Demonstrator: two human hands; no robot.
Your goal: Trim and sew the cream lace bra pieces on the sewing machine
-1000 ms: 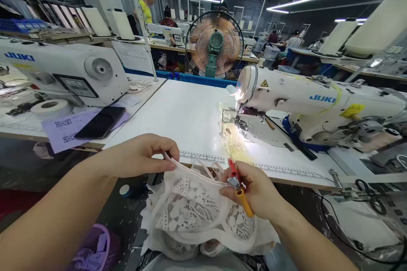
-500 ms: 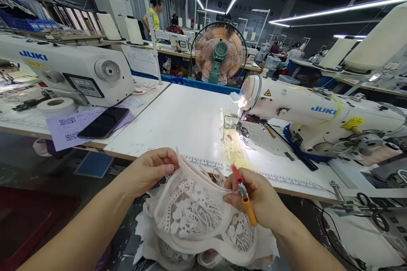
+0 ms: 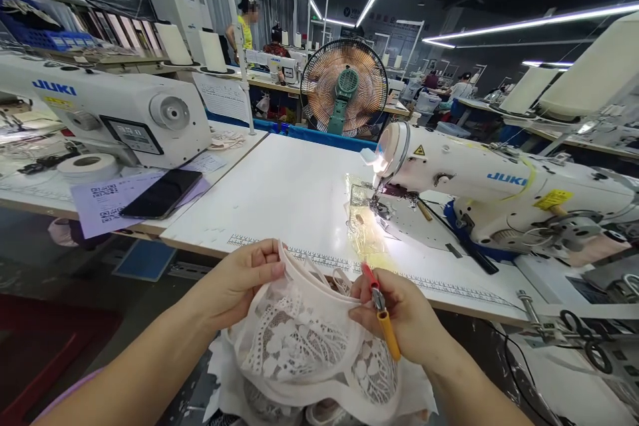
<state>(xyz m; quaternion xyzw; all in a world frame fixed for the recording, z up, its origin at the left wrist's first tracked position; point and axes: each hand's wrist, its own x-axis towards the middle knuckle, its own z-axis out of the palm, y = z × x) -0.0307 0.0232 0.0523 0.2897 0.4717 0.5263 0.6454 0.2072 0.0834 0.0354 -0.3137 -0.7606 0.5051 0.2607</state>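
Observation:
A pale pink lace bra (image 3: 299,339) is spread between my two hands, just in front of the table's near edge. My left hand (image 3: 249,279) is closed, pinching the upper edge of one cup between thumb and fingers. On the other side, my right hand (image 3: 399,313) grips the bra's top edge with thumb and forefinger. A small thread snipper (image 3: 380,309) with red and orange covered ends also sits in the right hand, pointing up and left. More pale fabric lies underneath the bra, partly hidden by it.
At the right stands a lit white sewing machine (image 3: 459,173), a yellowish clear sheet (image 3: 367,229) by its needle. A second sewing machine (image 3: 134,113), a phone (image 3: 162,193) and a purple paper (image 3: 94,203) are at left. A fan (image 3: 344,86) stands beyond the table. Scissors (image 3: 589,339) hang at right.
My left hand has shifted slightly down and now lies further along the bra's edge, with its fingers curled closer. The right hand keeps its hold on bra and snipper.

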